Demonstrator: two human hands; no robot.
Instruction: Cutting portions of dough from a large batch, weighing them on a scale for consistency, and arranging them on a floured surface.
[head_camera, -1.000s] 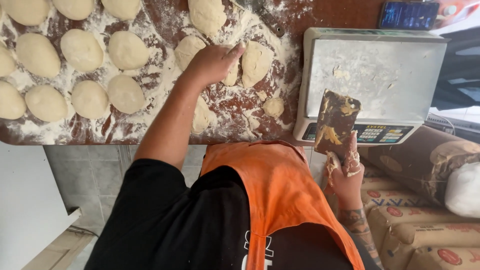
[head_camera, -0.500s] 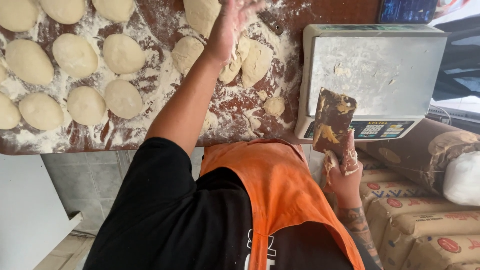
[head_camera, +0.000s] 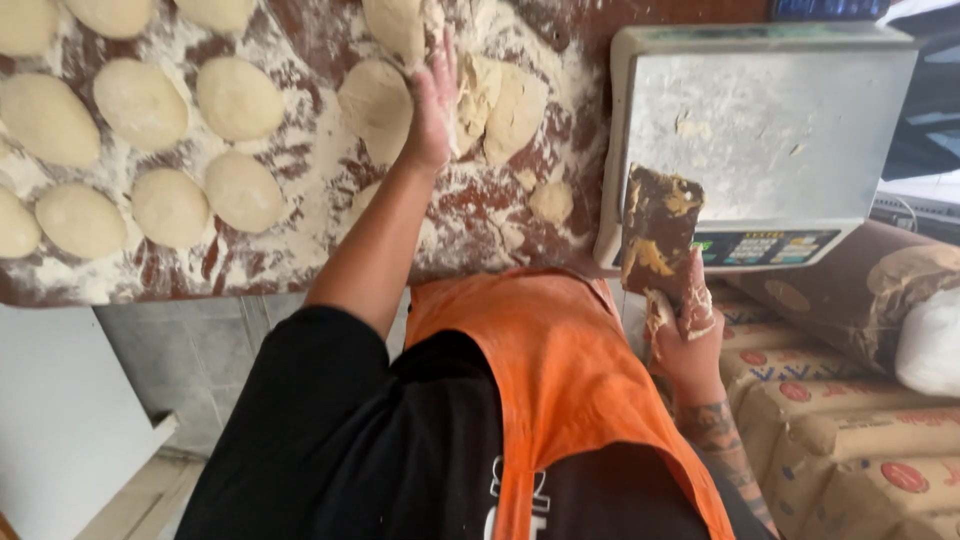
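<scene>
1. My left hand (head_camera: 433, 105) reaches out over the floured reddish-brown wooden table (head_camera: 320, 215), fingers straight and spread — open, gripping nothing.
2. It lies on the ragged pale lump of raw dough (head_camera: 495, 100), touching that lump's left edge; whether the palm presses down, I cannot tell.
3. My right hand (head_camera: 685, 330) is closed around the lower end of a flat rectangular dough scraper (head_camera: 658, 235), dark brown and smeared with yellowish dough, held upright.
4. The scraper stands just in front of the grey digital scale with its flour-dusted metal platform (head_camera: 765, 125), overlapping the scale's front left corner; the scale is to the right of the ragged lump.
5. A small round scrap of dough (head_camera: 551, 201) lies between the lump and the scale — near the table's front edge.
6. Smooth oval dough balls (head_camera: 170, 150) sit in rows well to the left of the lump.
7. Printed paper flour sacks (head_camera: 850, 420) are stacked below the scale, beside my right forearm.
8. My orange apron (head_camera: 560, 380) hangs over a black shirt.
</scene>
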